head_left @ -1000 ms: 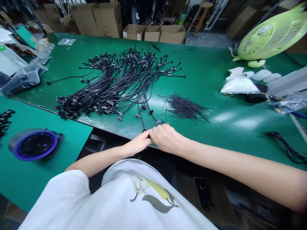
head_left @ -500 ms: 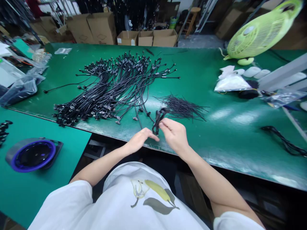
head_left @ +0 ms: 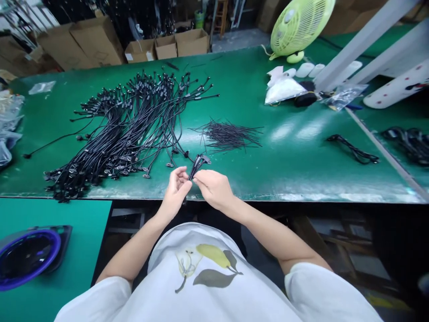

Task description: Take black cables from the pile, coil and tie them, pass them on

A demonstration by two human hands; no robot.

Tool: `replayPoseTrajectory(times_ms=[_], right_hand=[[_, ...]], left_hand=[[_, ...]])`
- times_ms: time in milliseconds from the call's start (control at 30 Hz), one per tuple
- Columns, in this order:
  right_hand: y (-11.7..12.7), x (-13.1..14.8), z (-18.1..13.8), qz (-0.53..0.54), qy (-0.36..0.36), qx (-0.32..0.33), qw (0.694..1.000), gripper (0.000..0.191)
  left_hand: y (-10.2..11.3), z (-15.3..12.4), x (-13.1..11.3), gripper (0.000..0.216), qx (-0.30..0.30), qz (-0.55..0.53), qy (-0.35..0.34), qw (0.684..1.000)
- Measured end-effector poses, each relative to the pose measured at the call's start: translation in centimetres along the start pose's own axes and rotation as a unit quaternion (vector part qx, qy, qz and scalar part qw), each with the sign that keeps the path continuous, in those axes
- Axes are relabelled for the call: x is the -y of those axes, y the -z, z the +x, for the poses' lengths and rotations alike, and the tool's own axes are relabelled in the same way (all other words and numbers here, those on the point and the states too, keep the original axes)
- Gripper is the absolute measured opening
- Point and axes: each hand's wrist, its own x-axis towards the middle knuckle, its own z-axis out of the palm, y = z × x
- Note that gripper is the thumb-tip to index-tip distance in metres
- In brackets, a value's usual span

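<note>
A folded black cable [head_left: 198, 163] stands between my two hands at the table's front edge, its loops and connector end pointing up and away. My left hand [head_left: 174, 190] is closed around its lower part, thumb against it. On the other side my right hand [head_left: 214, 187] pinches at the cable with thumb and fingertips; whether a thin tie is in that pinch is too small to tell. Just beyond lies a pile of thin black ties [head_left: 231, 135]. To the left spreads a big heap of black cables [head_left: 120, 129] with connectors at both ends.
A green fan [head_left: 298, 29], a white plastic bag [head_left: 284, 91] and grey posts [head_left: 355, 49] stand at the back right. Another bundled cable [head_left: 353, 149] lies on the right. A purple-rimmed round device [head_left: 30, 257] sits on the lower left table. Cardboard boxes [head_left: 191, 44] stand behind.
My view has swung to the right. My left hand, earlier beside the cable with a finger stretched out, has closed on it. The cable is held lower, and my right hand has shifted along it.
</note>
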Motion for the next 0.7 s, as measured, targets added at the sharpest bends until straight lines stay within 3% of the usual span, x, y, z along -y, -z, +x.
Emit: replayPoseTrajectory(times_ms=[100,200,233,333,433,533,600,700], right_hand=[[-0.6,-0.1,-0.2,0.208,-0.104,0.017,0.972,0.029],[-0.9,-0.6,-0.5,0.337,-0.198,0.068,0.918,0.036],[-0.8,-0.7,-0.7,0.318,-0.198,0.075,0.924,0.036],[0.0,-0.9,-1.4,0.135,-0.124,0.042,0.982,0.031],[0.8,-0.9,-2.0,0.037,-0.092,-0.016,0.995,0.029],[1.2,-1.1,-2.3,0.067,-0.128,-0.049,0.988,0.025],[1.2,-1.6,-2.6,0.145,-0.153,-0.006,0.978,0.026],[1.8,-4.0,-2.7,0.25,-0.171,0.055,0.951,0.035]], left_hand=[[-1.0,-0.1,0.6,0.046,0.053,0.037,-0.034,0.997],[-1.8,-0.2,1.1,0.046,0.022,0.033,-0.033,0.999],[-1.9,0.0,1.3,0.044,0.01,0.014,-0.018,1.0],[-2.3,0.7,1.8,0.033,-0.02,-0.065,0.031,0.997],[-2.7,1.6,1.9,0.028,-0.059,-0.087,0.049,0.993],[-3.7,1.7,1.8,0.029,-0.03,-0.008,0.075,0.997],[-4.4,1.5,1.8,0.03,0.025,0.071,0.084,0.994],[-4.8,1.6,1.9,0.039,0.119,0.162,0.045,0.979]])
